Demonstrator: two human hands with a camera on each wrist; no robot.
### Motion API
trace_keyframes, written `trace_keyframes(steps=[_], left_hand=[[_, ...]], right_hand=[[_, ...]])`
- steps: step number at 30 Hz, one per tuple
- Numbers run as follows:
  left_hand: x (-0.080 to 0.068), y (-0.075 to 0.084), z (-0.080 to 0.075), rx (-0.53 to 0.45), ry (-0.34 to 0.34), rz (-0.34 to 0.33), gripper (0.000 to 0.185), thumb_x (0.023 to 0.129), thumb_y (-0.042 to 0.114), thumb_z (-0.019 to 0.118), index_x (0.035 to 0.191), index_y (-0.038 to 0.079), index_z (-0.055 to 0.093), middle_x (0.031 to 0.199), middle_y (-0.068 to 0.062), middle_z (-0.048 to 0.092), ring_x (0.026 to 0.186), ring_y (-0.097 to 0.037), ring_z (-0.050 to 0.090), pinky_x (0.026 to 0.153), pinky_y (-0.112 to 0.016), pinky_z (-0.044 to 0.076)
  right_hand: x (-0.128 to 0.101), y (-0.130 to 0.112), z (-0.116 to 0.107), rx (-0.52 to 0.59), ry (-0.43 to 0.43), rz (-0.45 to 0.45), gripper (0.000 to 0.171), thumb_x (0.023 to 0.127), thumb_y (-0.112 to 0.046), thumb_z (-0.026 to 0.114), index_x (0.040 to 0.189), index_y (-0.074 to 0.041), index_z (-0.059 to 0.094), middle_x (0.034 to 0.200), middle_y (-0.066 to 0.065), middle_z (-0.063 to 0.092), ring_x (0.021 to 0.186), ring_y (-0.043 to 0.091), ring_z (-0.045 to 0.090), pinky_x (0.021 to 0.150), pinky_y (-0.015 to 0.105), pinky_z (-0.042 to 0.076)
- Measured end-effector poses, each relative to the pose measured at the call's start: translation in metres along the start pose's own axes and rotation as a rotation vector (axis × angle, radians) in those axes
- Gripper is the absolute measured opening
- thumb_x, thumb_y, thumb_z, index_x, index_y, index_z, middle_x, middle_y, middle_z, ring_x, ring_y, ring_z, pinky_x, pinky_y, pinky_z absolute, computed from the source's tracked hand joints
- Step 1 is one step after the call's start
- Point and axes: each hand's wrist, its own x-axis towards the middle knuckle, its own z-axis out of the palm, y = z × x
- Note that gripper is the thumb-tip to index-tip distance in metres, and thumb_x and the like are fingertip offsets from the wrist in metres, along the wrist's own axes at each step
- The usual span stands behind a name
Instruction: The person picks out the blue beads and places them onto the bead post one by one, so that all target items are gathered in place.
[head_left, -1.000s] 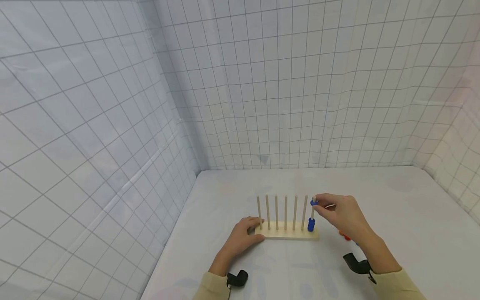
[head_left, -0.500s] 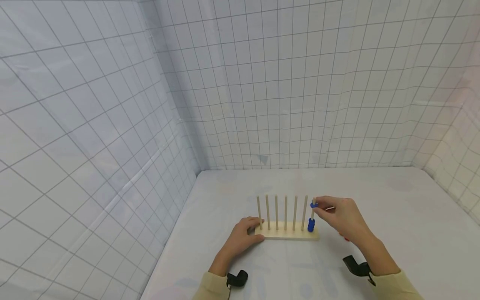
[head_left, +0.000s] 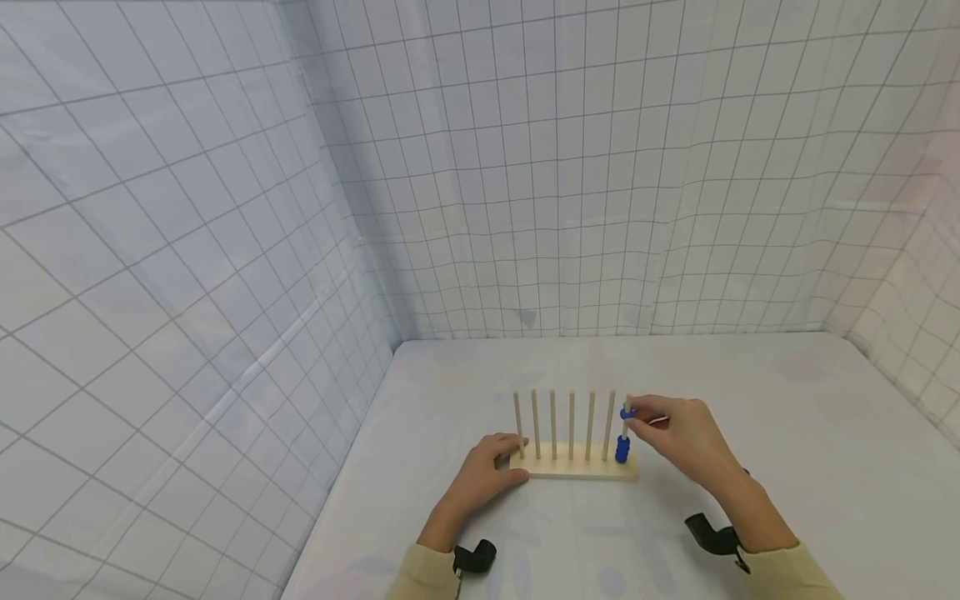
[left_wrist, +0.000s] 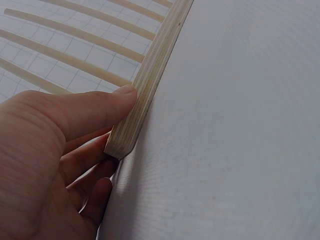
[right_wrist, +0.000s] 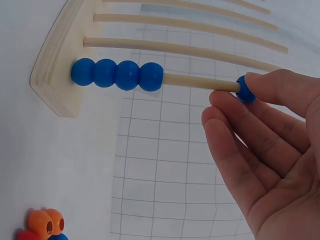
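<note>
Right hand (head_left: pixel 686 433) pinches a round blue bead (right_wrist: pixel 244 93) on a thin wooden peg (right_wrist: pixel 195 81), four blue beads (right_wrist: pixel 126 75) seated below; left hand (head_left: pixel 480 477) grips pale wooden base (head_left: pixel 577 469); six pegs (head_left: pixel 572 425) bare.

The head view looks forward and down from above, behind the left grip (head_left: pixel 478 475) and right grip (head_left: pixel 690 432). Both wrist views, close behind their grips, share the pegged frame (head_left: pixel 573 467).

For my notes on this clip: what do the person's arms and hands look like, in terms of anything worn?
Both the left hand and right hand are gloveless. The left sleeve and right sleeve are long and pale yellowish beige. A bent black fitting sits at the left wrist, another at the right. No lettering is readable.
</note>
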Motion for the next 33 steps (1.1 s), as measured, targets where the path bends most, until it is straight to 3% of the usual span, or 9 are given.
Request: trace_keyframes(steps=[33], left_hand=[[-0.0018, 0.0045, -0.0021, -0.01, 0.0, -0.004, 0.049, 0.087, 0.03, 0.079, 0.133, 0.017, 0.067, 0.135, 0.002, 0.061, 0.13, -0.022, 0.051, 0.107, -0.047, 0.041]], right_hand=[[-0.0043, 0.0074, 0.0096, 0.003, -0.01, 0.028, 0.03, 0.088, -0.018, 0.079, 0.115, -0.007, 0.075, 0.094, -0.002, 0.075, 0.081, 0.015, 0.072, 0.069, 0.031, 0.059]])
